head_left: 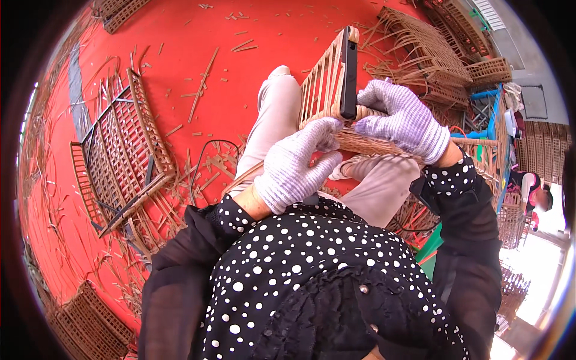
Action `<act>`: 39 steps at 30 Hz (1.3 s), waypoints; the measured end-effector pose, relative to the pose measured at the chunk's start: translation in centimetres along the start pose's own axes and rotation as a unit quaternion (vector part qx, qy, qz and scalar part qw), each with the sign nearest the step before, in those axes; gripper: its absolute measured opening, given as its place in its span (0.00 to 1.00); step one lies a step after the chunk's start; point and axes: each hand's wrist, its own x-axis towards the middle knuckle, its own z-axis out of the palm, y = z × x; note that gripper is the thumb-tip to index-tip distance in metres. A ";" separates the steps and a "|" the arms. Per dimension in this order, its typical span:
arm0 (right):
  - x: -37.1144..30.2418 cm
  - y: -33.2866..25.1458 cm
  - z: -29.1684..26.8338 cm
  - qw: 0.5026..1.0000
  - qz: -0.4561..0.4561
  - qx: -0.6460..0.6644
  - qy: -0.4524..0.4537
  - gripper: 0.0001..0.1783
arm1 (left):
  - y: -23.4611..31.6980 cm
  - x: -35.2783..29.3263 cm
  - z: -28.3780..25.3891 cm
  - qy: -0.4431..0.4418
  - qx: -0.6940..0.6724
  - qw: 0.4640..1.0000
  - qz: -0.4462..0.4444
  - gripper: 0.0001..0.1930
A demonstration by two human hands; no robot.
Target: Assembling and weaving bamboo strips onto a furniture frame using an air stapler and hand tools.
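Both my hands wear pale lavender knit gloves. Between my knees stands a woven rattan frame [321, 81] with parallel slats and a flat black bar [348, 78] along one edge. My right hand [405, 114] closes round the wrapped rattan at the bar's lower end, fingers curled and thumb beneath. At the near corner, my left hand [297, 165] has its fingers curled against the frame. A gap shows between its thumb and forefinger, and whatever its fingertips hold is hidden. Below my right hand runs a tightly woven band [369, 144].
A half-woven panel with loose strand ends [123, 156] lies on the red floor [174, 36] at left. Cut rattan scraps [216, 171] litter the floor. Woven baskets [426, 48] are heaped at far right, near a blue frame [497, 132]. Another person [531, 186] is at the right edge.
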 end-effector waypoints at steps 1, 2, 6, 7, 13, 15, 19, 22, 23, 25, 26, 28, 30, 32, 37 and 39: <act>0.1 0.0 -0.1 0.999 0.020 0.033 -0.007 0.17 | 0.2 -0.1 0.0 0.000 0.013 1.000 -0.007 0.20; 0.2 -0.1 -0.3 0.999 0.021 0.033 -0.010 0.17 | 0.0 -0.1 0.1 0.002 0.011 1.000 -0.009 0.20; 0.7 -1.3 -0.8 0.984 0.110 0.130 -0.042 0.22 | 0.3 -0.4 0.0 0.003 0.000 1.000 -0.010 0.20; 0.9 -1.0 -1.2 0.982 0.136 0.113 -0.066 0.24 | 0.6 -0.4 -0.1 -0.017 -0.019 0.999 -0.046 0.19; 1.4 -1.0 -0.9 0.968 0.151 0.138 -0.144 0.29 | -0.6 -0.8 1.9 0.033 -0.263 0.961 -0.085 0.18; 1.5 -0.5 -1.0 0.967 0.142 0.154 -0.141 0.30 | 0.5 0.2 1.7 0.025 -0.229 0.965 -0.126 0.15; 1.3 -0.3 -0.8 0.979 0.101 0.131 -0.121 0.33 | 1.5 1.7 1.9 0.046 -0.241 0.946 -0.213 0.10; 1.1 1.1 -0.4 0.990 0.053 0.094 -0.088 0.29 | 2.2 2.0 1.0 0.014 -0.267 0.930 -0.251 0.10; 1.1 1.5 -0.2 0.996 -0.017 0.038 -0.074 0.27 | 2.4 1.9 0.6 -0.011 -0.321 0.901 -0.292 0.09; 0.9 1.1 0.8 0.994 -0.093 -0.050 -0.015 0.21 | 2.2 1.9 -0.2 -0.049 -0.351 0.879 -0.318 0.11; -0.3 -0.3 1.1 0.985 -0.083 -0.151 0.029 0.21 | 2.2 2.1 -0.3 -0.085 -0.383 0.854 -0.342 0.14; -1.9 1.1 2.2 0.904 -0.160 -0.362 0.160 0.21 | 1.9 2.4 -0.1 -0.081 -0.374 0.869 -0.313 0.12; -2.5 1.1 2.9 0.906 -0.146 -0.350 0.188 0.21 | 4.8 2.6 -1.1 -0.090 -0.266 0.894 -0.349 0.11; -2.6 0.9 3.1 0.913 -0.133 -0.338 0.188 0.18 | 5.5 2.4 -1.6 -0.102 -0.228 0.909 -0.335 0.13; -3.0 -0.4 2.6 0.965 -0.088 -0.167 0.185 0.14 | 4.8 2.2 -2.1 -0.111 -0.217 0.918 -0.312 0.13; -2.9 0.1 2.7 0.967 -0.109 -0.133 0.190 0.13 | 4.1 2.1 -2.1 -0.112 -0.238 0.910 -0.322 0.13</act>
